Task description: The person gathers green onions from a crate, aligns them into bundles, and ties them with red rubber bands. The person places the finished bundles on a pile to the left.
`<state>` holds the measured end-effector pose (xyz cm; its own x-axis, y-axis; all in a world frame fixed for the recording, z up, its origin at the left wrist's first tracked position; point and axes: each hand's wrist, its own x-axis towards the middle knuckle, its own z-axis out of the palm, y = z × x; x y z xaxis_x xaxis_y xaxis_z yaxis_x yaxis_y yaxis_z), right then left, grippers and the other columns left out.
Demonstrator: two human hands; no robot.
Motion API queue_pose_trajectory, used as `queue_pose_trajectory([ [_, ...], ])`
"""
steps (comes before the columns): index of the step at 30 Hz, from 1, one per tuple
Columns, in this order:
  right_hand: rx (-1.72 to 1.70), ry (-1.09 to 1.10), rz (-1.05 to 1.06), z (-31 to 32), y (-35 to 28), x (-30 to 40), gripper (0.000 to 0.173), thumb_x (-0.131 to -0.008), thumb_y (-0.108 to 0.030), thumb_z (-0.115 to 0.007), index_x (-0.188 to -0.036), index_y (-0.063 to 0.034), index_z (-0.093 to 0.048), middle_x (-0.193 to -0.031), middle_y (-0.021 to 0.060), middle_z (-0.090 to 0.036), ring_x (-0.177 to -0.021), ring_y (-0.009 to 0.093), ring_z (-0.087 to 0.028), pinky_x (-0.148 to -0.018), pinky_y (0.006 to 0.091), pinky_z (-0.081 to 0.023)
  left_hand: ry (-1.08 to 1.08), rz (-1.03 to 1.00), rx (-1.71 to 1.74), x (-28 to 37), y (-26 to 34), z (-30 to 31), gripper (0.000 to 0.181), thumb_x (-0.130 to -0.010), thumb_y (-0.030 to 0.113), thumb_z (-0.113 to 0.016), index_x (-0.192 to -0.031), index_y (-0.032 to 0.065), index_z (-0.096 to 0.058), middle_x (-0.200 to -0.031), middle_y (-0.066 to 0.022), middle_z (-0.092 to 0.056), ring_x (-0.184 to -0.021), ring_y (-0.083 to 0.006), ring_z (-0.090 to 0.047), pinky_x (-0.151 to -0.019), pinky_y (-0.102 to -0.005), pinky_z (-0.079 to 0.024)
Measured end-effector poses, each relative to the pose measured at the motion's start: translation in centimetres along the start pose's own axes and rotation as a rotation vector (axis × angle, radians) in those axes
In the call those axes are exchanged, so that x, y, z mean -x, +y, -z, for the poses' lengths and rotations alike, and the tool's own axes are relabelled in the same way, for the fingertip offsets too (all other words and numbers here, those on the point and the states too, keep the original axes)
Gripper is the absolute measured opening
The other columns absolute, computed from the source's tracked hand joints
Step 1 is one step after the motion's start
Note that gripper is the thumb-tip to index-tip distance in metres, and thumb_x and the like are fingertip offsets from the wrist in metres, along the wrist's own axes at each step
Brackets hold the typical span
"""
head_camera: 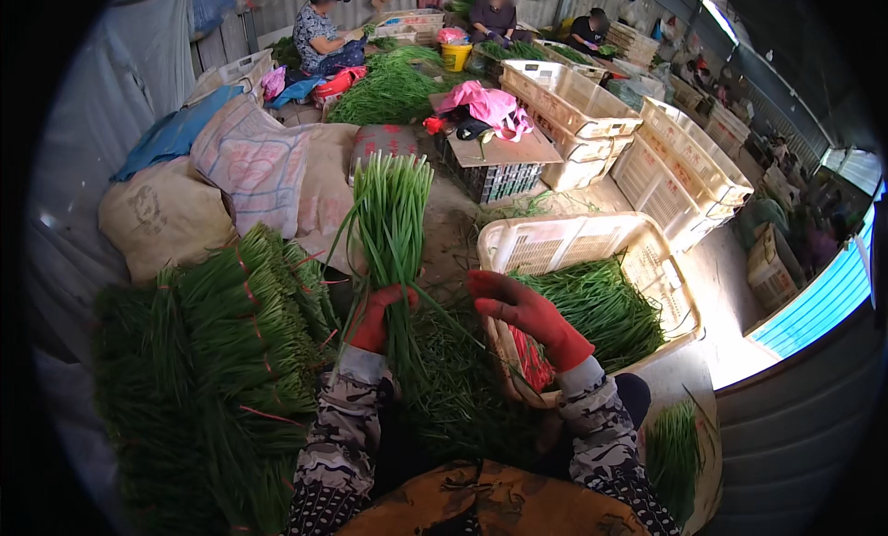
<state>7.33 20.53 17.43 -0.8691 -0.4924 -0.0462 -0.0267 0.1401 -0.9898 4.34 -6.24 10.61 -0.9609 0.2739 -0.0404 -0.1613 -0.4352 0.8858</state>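
Note:
My left hand (380,317), in a red glove, grips a bunch of long green garlic chives (393,220) low down, with the cut ends pointing up. To its right my red-gloved right hand (528,315) is raised with nothing in it, fingers apart from the thumb, over the near left edge of a cream plastic crate (583,224). Loose greens (603,307) fill part of this crate, and red ties (531,359) lie at its near left corner. Bundles of greens bound with red ties (236,328) are stacked at my left. Loose leaves (458,390) lie between my arms.
Stuffed sacks (166,206) stand beyond the bundles. Ahead are a black crate (496,179) topped with cardboard and pink cloth, and stacked cream crates (683,168). A small pile of greens (673,453) lies at my right. Several people sit farther back, near a large heap of greens (395,85).

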Motion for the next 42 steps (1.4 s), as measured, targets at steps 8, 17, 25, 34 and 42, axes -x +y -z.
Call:
queue_pose_trajectory([
  [8,-0.780,-0.363,0.022,-1.2,8.9,-7.8,0.084,-0.085,-0.062,-0.059,-0.143,-0.0066,-0.035,-0.129,0.0124,-0.055,-0.117,0.025,-0.055,-0.101,0.0426,-0.042,-0.070,0.210,0.135,0.4,-0.3,-2.4,0.034,-0.086,0.023,-0.058,-0.109,-0.0019,-0.063,-0.079,-0.0024,-0.059,-0.070,-0.0121,-0.055,-0.066,-0.0248,-0.045],
  [17,-1.189,-0.367,0.132,-5.3,6.1,-9.7,0.088,-0.079,-0.061,-0.066,-0.140,-0.0023,-0.042,-0.126,0.0192,-0.057,-0.100,0.029,-0.064,-0.077,0.0422,-0.054,-0.265,0.300,0.163,1.3,-0.8,-2.6,0.033,-0.085,0.017,-0.060,-0.111,-0.0027,-0.060,-0.082,-0.0061,-0.060,-0.067,-0.0116,-0.054,-0.062,-0.0244,-0.044],
  [25,-1.163,-0.160,0.222,-1.6,12.2,-10.4,0.093,-0.080,-0.050,-0.071,-0.147,-0.0012,-0.029,-0.142,0.0209,-0.044,-0.125,0.037,-0.048,-0.095,0.0534,-0.048,-0.352,0.289,0.126,0.9,-0.9,-4.7,0.041,-0.081,0.018,-0.063,-0.119,0.0024,-0.057,-0.101,-0.0093,-0.064,-0.067,-0.0112,-0.056,-0.061,-0.0245,-0.047],
  [34,-1.144,-0.174,0.252,-2.6,10.2,-7.8,0.093,-0.081,-0.051,-0.070,-0.147,0.0010,-0.029,-0.147,0.0200,-0.040,-0.125,0.035,-0.050,-0.103,0.0472,-0.043,-0.439,0.355,0.061,1.1,-1.7,-3.9,0.052,-0.076,0.024,-0.067,-0.122,0.0052,-0.055,-0.101,-0.0101,-0.064,-0.069,-0.0122,-0.058,-0.060,-0.0243,-0.046],
  [42,-1.125,-0.078,0.302,-2.8,11.4,-6.7,0.095,-0.074,-0.050,-0.076,-0.144,0.0003,-0.034,-0.138,0.0176,-0.048,-0.115,0.030,-0.056,-0.092,0.0425,-0.050,-0.522,0.389,0.042,1.2,-2.3,-4.5,0.052,-0.078,0.027,-0.069,-0.123,0.0051,-0.054,-0.099,-0.0083,-0.064,-0.071,-0.0117,-0.058,-0.063,-0.0239,-0.047],
])
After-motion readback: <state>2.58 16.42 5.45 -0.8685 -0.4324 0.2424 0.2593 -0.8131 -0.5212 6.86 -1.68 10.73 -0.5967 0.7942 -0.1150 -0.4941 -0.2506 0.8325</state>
